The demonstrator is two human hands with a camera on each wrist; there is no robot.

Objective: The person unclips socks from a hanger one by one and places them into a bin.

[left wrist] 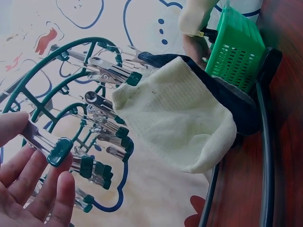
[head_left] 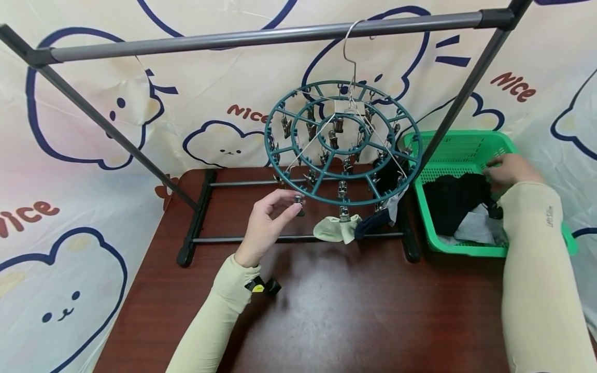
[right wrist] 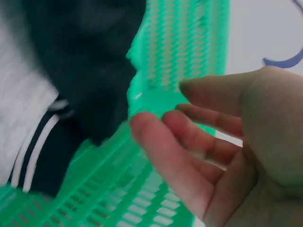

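My left hand (head_left: 269,220) pinches a metal clip (left wrist: 52,146) with green tips between thumb and fingers, at the front left rim of the round green hanger (head_left: 298,186). Nothing hangs from that clip. Beside it, a pale green sock (left wrist: 175,118) and a dark navy sock (head_left: 373,224) dangle from other clips. Over the right side of the green basket (head_left: 466,250) is my right hand (right wrist: 203,142), fingers loosely bent with nothing between them. Black cloth (head_left: 450,199) and grey cloth (head_left: 480,226) lie in the basket, close to those fingers.
The hanger hooks over the grey top bar (head_left: 261,37) of a rack standing on the brown table (head_left: 354,305). A slanted rack post (head_left: 459,109) rises between hanger and basket. Several bare clips hang inside the rings. A printed cloth (head_left: 56,171) covers the wall behind.
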